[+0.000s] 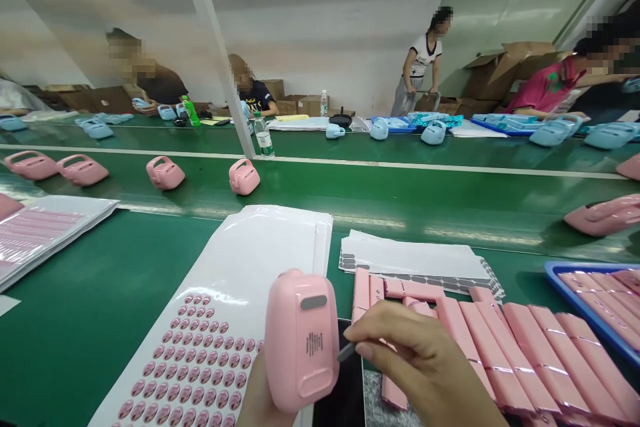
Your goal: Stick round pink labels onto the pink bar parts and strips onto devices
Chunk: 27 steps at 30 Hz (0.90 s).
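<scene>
Pink plastic housing [301,340] gripped upright in left hand [267,397], fingers wrapped behind, at 6 o'clock of view. Right hand [420,363] pinched shut on small grey sticker [346,351], tip touching housing's right edge. Round-sticker sheet [195,360] at 9 o'clock of housing; pink strips [500,340] at 3 o'clock; grey-pad sheets [415,259] at 1 o'clock. Four pink units [244,177] on conveyor belt [400,193] at 11 o'clock.

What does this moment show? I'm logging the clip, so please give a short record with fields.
left hand: holds pink device upright from below
right hand: pinches a small grey strip at the device's side
under the hands: white sheet of pink round stickers
right of the hands: row of pink bars, blue tray
behind: green conveyor carrying pink devices
far side: people seated and standing
</scene>
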### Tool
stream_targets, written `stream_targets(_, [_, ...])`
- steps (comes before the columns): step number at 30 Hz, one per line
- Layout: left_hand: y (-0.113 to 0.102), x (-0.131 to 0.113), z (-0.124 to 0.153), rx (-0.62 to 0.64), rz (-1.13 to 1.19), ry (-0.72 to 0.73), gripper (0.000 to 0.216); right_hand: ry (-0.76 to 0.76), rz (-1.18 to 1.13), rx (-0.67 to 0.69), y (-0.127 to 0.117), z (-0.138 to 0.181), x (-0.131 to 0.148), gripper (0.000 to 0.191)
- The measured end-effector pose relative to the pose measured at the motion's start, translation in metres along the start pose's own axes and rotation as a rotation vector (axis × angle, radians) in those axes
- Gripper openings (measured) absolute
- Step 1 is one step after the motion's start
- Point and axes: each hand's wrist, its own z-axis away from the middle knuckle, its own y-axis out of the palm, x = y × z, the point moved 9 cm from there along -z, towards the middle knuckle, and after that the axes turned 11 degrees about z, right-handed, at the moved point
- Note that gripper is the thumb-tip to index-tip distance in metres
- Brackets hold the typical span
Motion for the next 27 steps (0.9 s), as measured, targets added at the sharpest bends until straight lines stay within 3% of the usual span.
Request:
stream_targets(4, [0.013,-0.002,0.012,-0.04,-0.048,0.004,0.004,0.172,-0.279,-0.026,0.017,0.004,-0.018,0.005])
stream_targets(6, [0.02,-0.006,0.016,-0.073,-0.022,0.028,0.011,0.24,-0.409,-0.069,0.023,0.004,-0.028,0.01])
stream_targets(9, [0.027,-0.011,0.015,-0.092,0.074,0.05,0.002,0.234,-0.477,-0.088,0.031,0.002,-0.032,0.02])
stream_targets(12, [0.033,-0.005,0.01,-0.012,0.129,-0.029,0.006,0.243,-0.558,-0.026,0.043,0.001,-0.036,0.022])
stream_targets(16, [0.032,0.003,0.004,0.101,0.158,-0.116,0.013,0.196,-0.551,0.018,0.05,0.0,-0.035,0.021])
stream_targets(23, [0.027,0.003,-0.001,0.149,0.142,-0.07,0.016,0.24,-0.546,0.037,0.05,0.002,-0.036,0.024])
stream_targets(27, [0.019,0.006,-0.006,0.105,0.126,-0.077,0.014,0.25,-0.532,0.049,0.05,0.003,-0.035,0.024])
